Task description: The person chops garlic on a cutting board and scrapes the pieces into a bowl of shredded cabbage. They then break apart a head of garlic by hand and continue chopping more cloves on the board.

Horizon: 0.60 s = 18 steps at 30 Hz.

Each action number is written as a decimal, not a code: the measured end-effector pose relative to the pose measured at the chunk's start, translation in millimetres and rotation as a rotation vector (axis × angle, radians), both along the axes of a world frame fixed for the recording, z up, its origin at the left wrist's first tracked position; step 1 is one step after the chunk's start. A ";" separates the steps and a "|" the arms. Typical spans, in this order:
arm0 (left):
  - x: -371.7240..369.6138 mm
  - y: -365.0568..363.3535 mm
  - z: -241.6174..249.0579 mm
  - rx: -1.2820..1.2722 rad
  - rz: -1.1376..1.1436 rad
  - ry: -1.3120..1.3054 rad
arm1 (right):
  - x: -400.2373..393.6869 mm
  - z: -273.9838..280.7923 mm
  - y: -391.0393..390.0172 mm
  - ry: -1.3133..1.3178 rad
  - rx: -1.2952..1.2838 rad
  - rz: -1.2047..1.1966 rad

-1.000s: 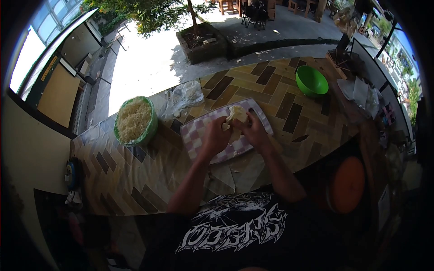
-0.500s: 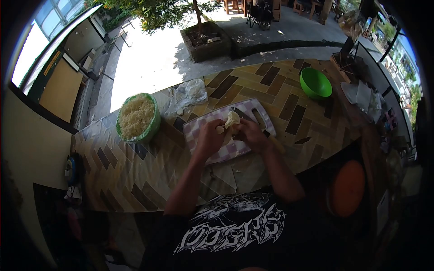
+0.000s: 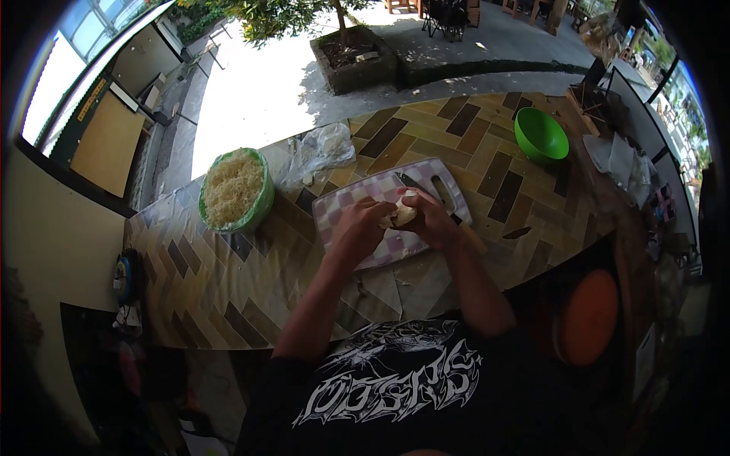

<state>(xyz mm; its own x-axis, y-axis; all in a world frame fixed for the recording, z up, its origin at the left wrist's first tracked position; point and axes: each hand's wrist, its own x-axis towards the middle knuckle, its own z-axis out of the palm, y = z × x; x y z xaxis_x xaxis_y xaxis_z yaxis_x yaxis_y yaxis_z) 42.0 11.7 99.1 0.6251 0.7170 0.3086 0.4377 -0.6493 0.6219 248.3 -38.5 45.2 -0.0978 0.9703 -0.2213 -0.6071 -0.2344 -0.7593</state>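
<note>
Over the checkered cutting board (image 3: 365,204), you are gripping a pale chunk of food (image 3: 404,212) between your left hand (image 3: 363,230) and right hand (image 3: 430,220), both clenched around it, keeping it above the board so scraps land there.

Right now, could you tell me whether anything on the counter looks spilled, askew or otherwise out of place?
Little stands out. A few pale scraps lie loose on the patterned counter below the pink checked cutting board, which sits at a slant. Both hands hold a pale lump of food over it.

Cutting board (image 3: 342,209) between two bowls (image 3: 234,190)
</note>
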 end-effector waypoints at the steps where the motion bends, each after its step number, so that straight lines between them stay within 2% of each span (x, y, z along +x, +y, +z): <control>1: 0.7 0.6 -1.6 0.013 -0.006 -0.008 | 0.3 6.0 -0.5 -0.025 -0.007 -0.005; 5: -3.6 16.1 -2.6 -0.048 -0.156 -0.006 | 3.1 0.9 1.8 -0.115 0.076 0.004; 8: -2.9 19.0 -2.0 -0.055 -0.193 -0.002 | 5.0 -1.4 2.4 -0.037 0.167 0.000; 10: -1.2 16.1 4.1 -0.052 -0.172 -0.016 | 4.5 0.2 2.0 -0.013 0.189 -0.023; 13: -3.8 15.8 21.3 -0.205 0.042 -0.082 | 10.3 10.1 -3.0 0.037 0.218 -0.038; 18: -19.9 32.9 4.0 -0.294 0.156 -0.282 | 12.5 19.2 -0.2 0.051 0.249 -0.022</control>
